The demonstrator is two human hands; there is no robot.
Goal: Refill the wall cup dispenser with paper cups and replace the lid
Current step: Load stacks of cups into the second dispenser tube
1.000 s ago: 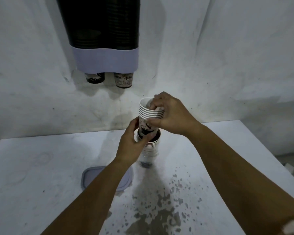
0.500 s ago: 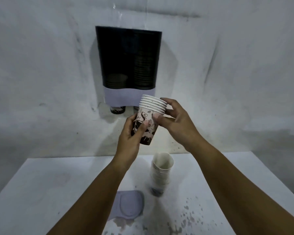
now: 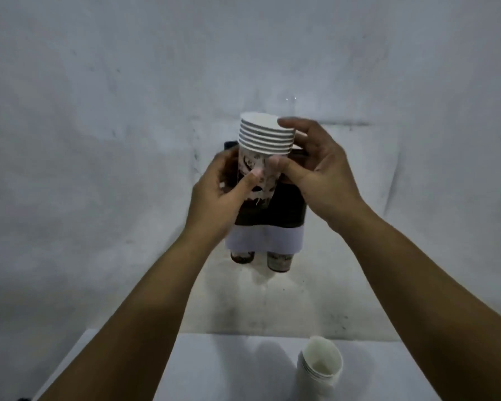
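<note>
A rough, stained white wall [image 3: 99, 140] fills your view, with a white tabletop [image 3: 214, 369] below it. You hold a nested stack of paper cups [image 3: 265, 141] upright in front of the wall cup dispenser [image 3: 275, 221], covering most of its dark upper body. Your left hand [image 3: 217, 195] grips the printed lower part of the stack, thumb across the front; your right hand [image 3: 318, 172] holds it just under the rims, thumb on the front and fingers [image 3: 289, 124] curled round the rims at the top. The cups carry a dark brown and white print; any writing on them is too blurred to read. Two cup bottoms [image 3: 278, 261] poke out below the dispenser's pale band, their lettering also illegible. A second cup stack [image 3: 320, 369] stands on the tabletop at lower right, well apart from your hands.
</note>
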